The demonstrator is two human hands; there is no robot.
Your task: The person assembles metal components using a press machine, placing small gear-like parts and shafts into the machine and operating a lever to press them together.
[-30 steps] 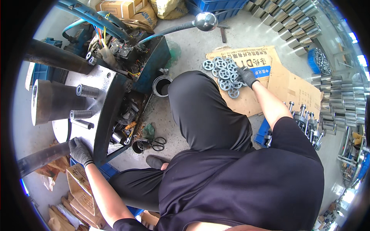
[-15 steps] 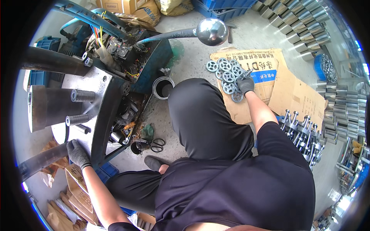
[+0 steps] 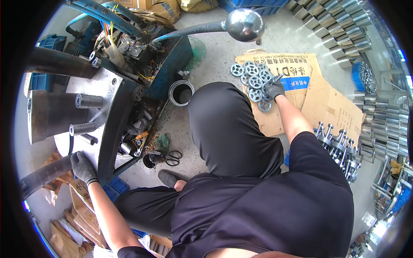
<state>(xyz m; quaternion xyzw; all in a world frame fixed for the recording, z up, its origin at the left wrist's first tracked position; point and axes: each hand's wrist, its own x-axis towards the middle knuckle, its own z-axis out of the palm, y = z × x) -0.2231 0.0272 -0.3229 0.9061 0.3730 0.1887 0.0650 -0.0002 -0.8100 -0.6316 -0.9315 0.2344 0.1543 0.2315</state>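
My left hand (image 3: pixel 84 167), in a dark grey glove, lies against the lower corner of the machine's metal plate (image 3: pixel 109 92), fingers stretched out, beside a thick dark cylindrical post (image 3: pixel 47 174). It grips nothing that I can see. My right hand (image 3: pixel 274 89), gloved alike, is closed around a metal part with a short shaft (image 3: pixel 278 78) sticking out past the fingers; the rest of that part is hidden by the glove. Under and beside this hand lies a cluster of spoked metal wheels (image 3: pixel 252 69) on flattened cardboard (image 3: pixel 275 122).
A lever with a shiny ball knob (image 3: pixel 245 25) reaches over the floor beyond the wheels. A round metal pot (image 3: pixel 181 93) stands by the machine; scissors (image 3: pixel 173 158) lie nearer. To the right are bolt-like assemblies (image 3: pixel 340 148), stacked metal cylinders (image 3: pixel 383 116) and a blue bin (image 3: pixel 362 76).
The whole view has shifted slightly, so the machine and knob sit a little differently in the picture. My hands stay at the machine corner and over the wheels.
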